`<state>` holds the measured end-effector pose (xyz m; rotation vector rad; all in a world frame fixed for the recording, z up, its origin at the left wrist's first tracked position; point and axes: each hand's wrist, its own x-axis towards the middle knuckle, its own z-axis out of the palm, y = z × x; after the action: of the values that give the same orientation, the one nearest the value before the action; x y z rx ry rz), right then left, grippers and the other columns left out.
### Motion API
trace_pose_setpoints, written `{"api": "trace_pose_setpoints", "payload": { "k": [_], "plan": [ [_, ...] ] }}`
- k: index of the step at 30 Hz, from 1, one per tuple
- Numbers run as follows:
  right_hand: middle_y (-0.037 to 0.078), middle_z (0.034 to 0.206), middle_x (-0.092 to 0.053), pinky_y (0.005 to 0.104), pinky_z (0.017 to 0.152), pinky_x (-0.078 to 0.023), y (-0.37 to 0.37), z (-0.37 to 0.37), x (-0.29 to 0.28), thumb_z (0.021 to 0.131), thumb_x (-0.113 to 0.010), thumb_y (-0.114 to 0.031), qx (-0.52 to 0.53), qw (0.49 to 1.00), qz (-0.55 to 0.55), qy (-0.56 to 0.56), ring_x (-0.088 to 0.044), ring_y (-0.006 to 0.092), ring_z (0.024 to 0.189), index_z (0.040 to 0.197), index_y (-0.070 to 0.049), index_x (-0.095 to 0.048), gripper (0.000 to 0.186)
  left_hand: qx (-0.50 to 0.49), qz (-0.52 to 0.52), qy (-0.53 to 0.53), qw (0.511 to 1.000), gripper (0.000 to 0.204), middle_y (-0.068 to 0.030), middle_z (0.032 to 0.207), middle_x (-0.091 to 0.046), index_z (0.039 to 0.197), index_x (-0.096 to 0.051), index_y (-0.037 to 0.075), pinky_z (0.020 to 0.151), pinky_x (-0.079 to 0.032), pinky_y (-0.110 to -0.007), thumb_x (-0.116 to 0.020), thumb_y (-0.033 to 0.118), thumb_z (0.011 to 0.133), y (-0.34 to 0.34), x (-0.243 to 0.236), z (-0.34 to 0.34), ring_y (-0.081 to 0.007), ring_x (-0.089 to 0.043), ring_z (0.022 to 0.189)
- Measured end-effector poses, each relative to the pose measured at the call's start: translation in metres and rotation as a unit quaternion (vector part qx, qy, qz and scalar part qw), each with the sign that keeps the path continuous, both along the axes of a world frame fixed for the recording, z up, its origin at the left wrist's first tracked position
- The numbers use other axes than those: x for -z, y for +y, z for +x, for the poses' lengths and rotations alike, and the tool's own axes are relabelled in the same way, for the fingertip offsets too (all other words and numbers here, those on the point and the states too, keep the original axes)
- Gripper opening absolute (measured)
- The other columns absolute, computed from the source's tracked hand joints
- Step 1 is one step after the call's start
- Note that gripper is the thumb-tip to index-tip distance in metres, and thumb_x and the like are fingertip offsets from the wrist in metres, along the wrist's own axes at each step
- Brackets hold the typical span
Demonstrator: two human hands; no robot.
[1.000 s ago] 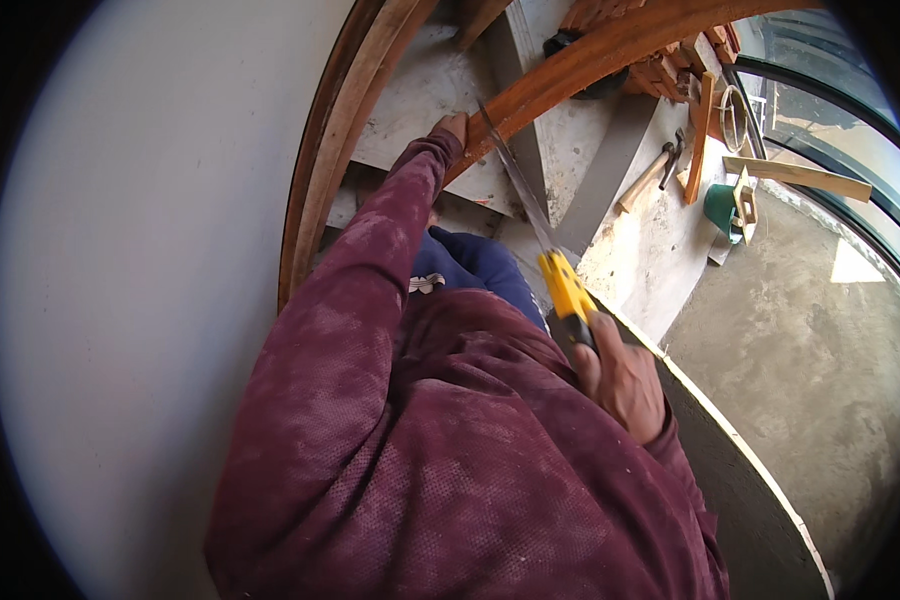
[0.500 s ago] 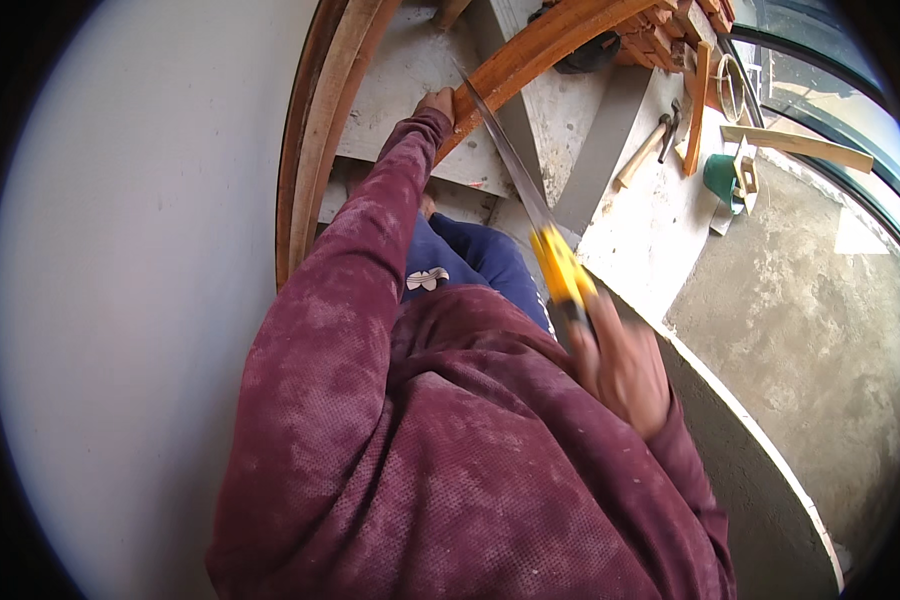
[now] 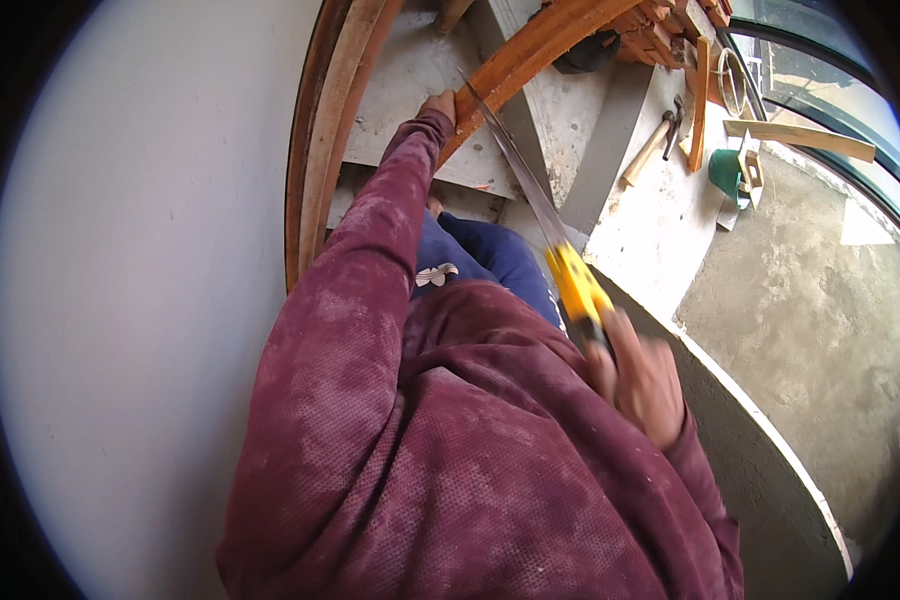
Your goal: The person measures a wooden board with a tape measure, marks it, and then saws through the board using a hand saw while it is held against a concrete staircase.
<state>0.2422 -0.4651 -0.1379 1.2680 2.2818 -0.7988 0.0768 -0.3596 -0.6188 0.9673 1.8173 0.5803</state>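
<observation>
My right hand (image 3: 645, 385), slightly blurred, is wrapped round the handle of a hand saw (image 3: 575, 278) with a yellow and black grip. The saw's thin blade runs up and to the left, and its far part lies across a reddish-brown wooden plank (image 3: 530, 58). Just left of the blade, my left hand (image 3: 440, 104) grips the near part of that plank, with the fingers partly hidden. The plank slants from there toward the far right, over pale steps.
Long wooden boards (image 3: 332, 130) lean along the white wall (image 3: 150, 260) on the left. Bricks (image 3: 660, 45) are stacked at the far side. A hammer (image 3: 650, 148), a green container (image 3: 727, 173) and a loose wood strip (image 3: 800, 140) lie to the right, beside a low curved wall edge (image 3: 760, 425).
My right hand has drawn the saw slightly back, down and to the right. My left hand stays on the plank; the whole view has shifted a little.
</observation>
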Motion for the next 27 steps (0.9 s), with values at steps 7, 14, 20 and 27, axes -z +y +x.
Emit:
{"api": "trace_pose_setpoints", "payload": {
  "k": [7, 14, 20, 27],
  "plan": [
    [0.022, 0.059, -0.055, 0.0483, 0.049, -0.043, 0.082, -0.029, 0.156, 0.096, -0.050, -0.028, -0.024, 0.992, 0.116, 0.039, -0.055, 0.0414, 0.051, 0.098, -0.004, -0.050, 0.025, -0.032, 0.007, -0.126, 0.991, 0.020, -0.0253, 0.109, -0.063, 0.102, -0.060, 0.007, 0.089, -0.049, -0.046, -0.050, 0.018, 0.088, 0.027, 0.017, 0.044, -0.0416, -0.059, 0.106],
    [0.018, 0.062, -0.060, 0.0417, 0.050, -0.048, -0.006, 0.021, 0.010, 0.091, -0.055, -0.021, 0.035, 0.999, 0.012, 0.038, -0.060, 0.0325, 0.049, 0.120, 0.001, -0.052, 0.036, -0.026, 0.000, -0.021, 0.999, 0.040, -0.0277, 0.109, -0.062, 0.106, -0.061, 0.004, 0.095, -0.044, -0.045, -0.039, 0.033, 0.091, 0.017, 0.021, 0.007, -0.0413, -0.057, 0.110],
    [0.022, 0.063, -0.058, 0.0488, 0.056, -0.047, 0.082, -0.026, 0.149, 0.096, -0.048, -0.035, -0.002, 0.998, 0.055, 0.008, -0.058, 0.0400, 0.056, 0.093, -0.003, -0.055, 0.033, -0.086, 0.001, -0.161, 0.983, 0.042, -0.0247, 0.104, -0.065, 0.097, -0.063, 0.004, 0.086, -0.048, -0.045, -0.039, 0.037, 0.089, 0.019, 0.027, 0.036, -0.0400, -0.061, 0.103],
    [0.022, 0.058, -0.053, 0.0456, 0.047, -0.043, 0.051, -0.037, 0.098, 0.096, -0.050, -0.021, 0.034, 0.999, 0.004, -0.034, -0.056, 0.0379, 0.050, 0.103, -0.001, -0.049, 0.021, 0.076, 0.058, 0.017, 0.995, 0.029, -0.0232, 0.100, -0.066, 0.096, -0.063, 0.007, 0.086, -0.050, -0.044, -0.073, 0.015, 0.071, 0.003, -0.001, 0.024, -0.0389, -0.061, 0.102]
  ]
}}
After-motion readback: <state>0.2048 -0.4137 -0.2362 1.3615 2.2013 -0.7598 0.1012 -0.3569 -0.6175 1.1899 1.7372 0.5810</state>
